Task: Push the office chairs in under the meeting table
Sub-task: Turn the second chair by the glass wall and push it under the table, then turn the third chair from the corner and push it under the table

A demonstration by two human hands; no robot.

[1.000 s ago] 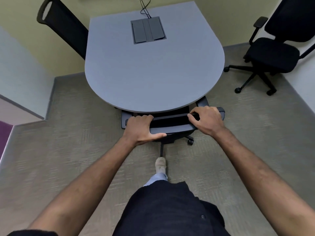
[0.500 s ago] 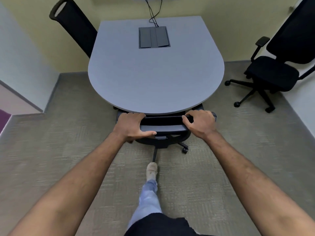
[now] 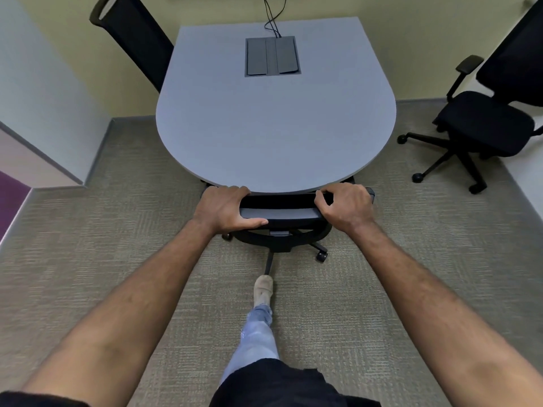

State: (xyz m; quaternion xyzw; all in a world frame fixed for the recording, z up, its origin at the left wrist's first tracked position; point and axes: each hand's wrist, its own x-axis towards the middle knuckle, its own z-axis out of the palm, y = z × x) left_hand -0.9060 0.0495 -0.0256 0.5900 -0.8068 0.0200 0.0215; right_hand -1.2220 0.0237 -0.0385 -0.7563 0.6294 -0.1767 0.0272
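Since the earlier frames the near chair [image 3: 280,215] has rolled further under the table [image 3: 276,136]; its backrest top now sits right at the table's rounded near edge, and the seat is hidden beneath the top.

Left hand [image 3: 224,208]: fingers curled over the top of the backrest at its left end, thumb laid along the rear face. Right hand [image 3: 345,205]: fingers curled over the right end of the same rail. Both grip the chair; arms almost straight.

Chair base: two castors and one leg show behind the backrest, on the carpet [image 3: 102,259]. A foot [image 3: 263,289] is just behind the rearmost leg; contact cannot be told.

Handling, as judged: castor chair, moderately heavy, rolls freely but carpet adds drag. The backrest top is stiff and wide, the best hold; hands spread to both ends keep it from swivelling. The armrests are hidden, so whether they clear the table cannot be told; stop on resistance. Fingers lie close to the table edge, so there is a pinch risk if pushed further.

Remaining: right chair [image 3: 482,124] stands well apart from the table, turned away, not tucked in. Far chair [image 3: 138,45] is at the table's left rear, backrest beside the edge; it looks tucked in, but its seat is hidden.
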